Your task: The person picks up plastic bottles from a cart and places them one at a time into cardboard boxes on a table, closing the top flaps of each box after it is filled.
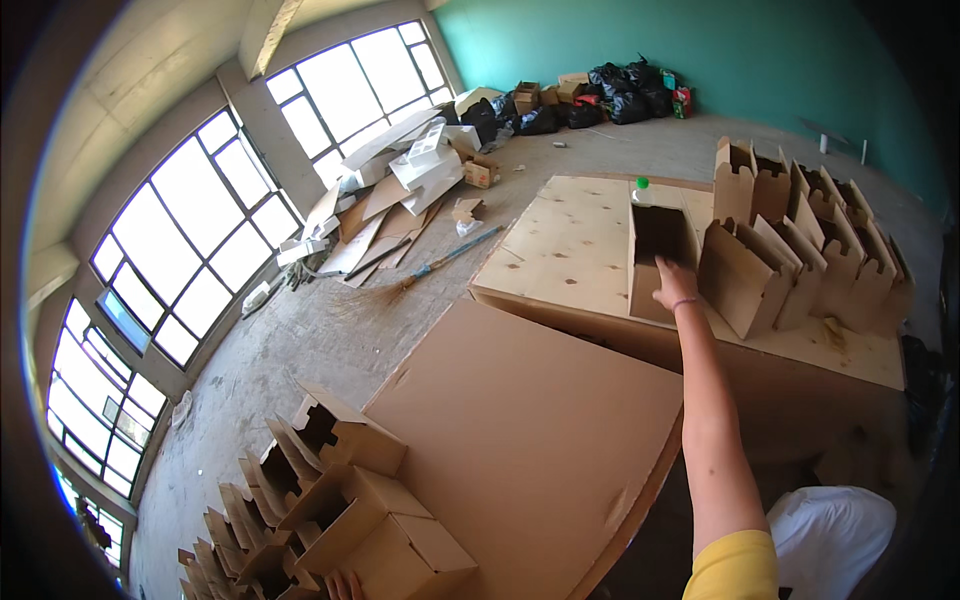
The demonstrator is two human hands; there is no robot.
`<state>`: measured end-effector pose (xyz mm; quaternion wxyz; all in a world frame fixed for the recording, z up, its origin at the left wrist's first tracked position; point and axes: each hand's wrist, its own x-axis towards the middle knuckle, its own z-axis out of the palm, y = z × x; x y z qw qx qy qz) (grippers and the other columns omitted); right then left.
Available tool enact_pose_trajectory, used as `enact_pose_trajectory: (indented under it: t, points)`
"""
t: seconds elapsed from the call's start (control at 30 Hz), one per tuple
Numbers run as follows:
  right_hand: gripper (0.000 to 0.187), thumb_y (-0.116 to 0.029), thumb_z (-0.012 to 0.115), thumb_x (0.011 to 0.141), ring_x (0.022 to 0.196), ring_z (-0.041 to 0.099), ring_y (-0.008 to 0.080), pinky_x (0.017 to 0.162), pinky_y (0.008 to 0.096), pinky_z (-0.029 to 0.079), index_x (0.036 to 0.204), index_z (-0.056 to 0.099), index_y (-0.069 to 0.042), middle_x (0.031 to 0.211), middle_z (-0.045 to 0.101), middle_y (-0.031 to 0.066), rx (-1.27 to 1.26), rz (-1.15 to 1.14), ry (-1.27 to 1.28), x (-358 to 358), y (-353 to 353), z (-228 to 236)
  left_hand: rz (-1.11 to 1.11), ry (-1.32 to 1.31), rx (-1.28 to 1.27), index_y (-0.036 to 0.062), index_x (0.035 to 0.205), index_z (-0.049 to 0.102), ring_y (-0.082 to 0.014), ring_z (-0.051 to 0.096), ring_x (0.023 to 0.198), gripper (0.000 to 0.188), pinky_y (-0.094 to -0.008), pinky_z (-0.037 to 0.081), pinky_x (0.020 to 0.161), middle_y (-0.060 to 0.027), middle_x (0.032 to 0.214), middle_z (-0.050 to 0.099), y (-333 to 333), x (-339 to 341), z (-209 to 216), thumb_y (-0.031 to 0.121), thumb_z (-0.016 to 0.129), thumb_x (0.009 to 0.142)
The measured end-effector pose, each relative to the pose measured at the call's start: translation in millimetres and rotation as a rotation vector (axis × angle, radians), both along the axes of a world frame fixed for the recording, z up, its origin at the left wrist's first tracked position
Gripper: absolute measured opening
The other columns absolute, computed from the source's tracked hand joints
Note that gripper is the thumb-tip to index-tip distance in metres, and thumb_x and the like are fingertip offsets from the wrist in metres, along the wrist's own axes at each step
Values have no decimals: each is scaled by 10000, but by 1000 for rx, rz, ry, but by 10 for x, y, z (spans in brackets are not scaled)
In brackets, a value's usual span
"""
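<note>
My right hand (677, 284) reaches forward to an open-topped brown cardboard box (655, 282) standing upright on the plywood-topped table. Its fingers go over the near rim into the box, and the thumb lies outside. At the lower edge, only the fingers of my left hand (343, 585) show, pressed against the side of another cardboard box (405, 545). That box lies among several open boxes (265, 490) with raised flaps at the lower left. The rest of the left hand is hidden.
Several open boxes (835, 240) stand in rows on the plywood top (560, 235), right of my right hand. A green-capped bottle (641, 190) stands behind the box. A large cardboard-covered surface (530, 400) lies nearer. A broom (425, 272), scrap cardboard (385, 195) and black bags (630, 107) are on the floor.
</note>
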<state>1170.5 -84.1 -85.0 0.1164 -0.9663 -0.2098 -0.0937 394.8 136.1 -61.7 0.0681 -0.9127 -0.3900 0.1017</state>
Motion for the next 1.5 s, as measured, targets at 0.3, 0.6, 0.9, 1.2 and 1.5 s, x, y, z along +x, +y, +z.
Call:
enact_pose_trajectory:
  t: [0.3,0.6,0.9,1.2,1.5]
  points:
    - [311,-58,770,687,995,605,381,826,442,505,957,640,24,996,631,204,437,-71,-219,-258,-338,-327,-58,-44,-18,84,1530,118,-462,52,1438,1092,-549,189,1148,-252,1567,69,32,-176,-133,340,774,695]
    - [169,4,578,818,868,607,382,757,398,482,987,585,12,914,613,196,600,369,-300,-2620,-1749,586,-91,-288,-59,31,1469,220,-507,189,1383,1226,-520,296,1110,-302,1480,240,8,-147,-85,223,897,465]
    - [249,-12,677,643,858,644,301,741,354,513,889,704,-35,942,643,124,350,672,333,-5521,-1973,1120,-196,-660,-182,94,1405,418,-383,331,1363,752,-442,318,1112,-195,1496,314,-777,-1134,555,223,779,758]
    - [197,-66,612,736,900,618,346,804,407,508,911,694,-29,1022,623,140,-110,1350,597,-7247,-1336,1063,-13,-1047,-36,49,1203,610,-320,627,1056,466,-396,508,905,-156,1202,626,-1750,-3335,936,161,760,775]
    - [232,-20,657,705,946,604,362,849,417,499,934,690,-2,1055,614,162,-283,1712,620,-7862,44,592,-142,-843,-170,17,1198,583,-306,595,1097,596,-440,428,1026,-144,1185,619,-2273,-3561,682,315,802,731]
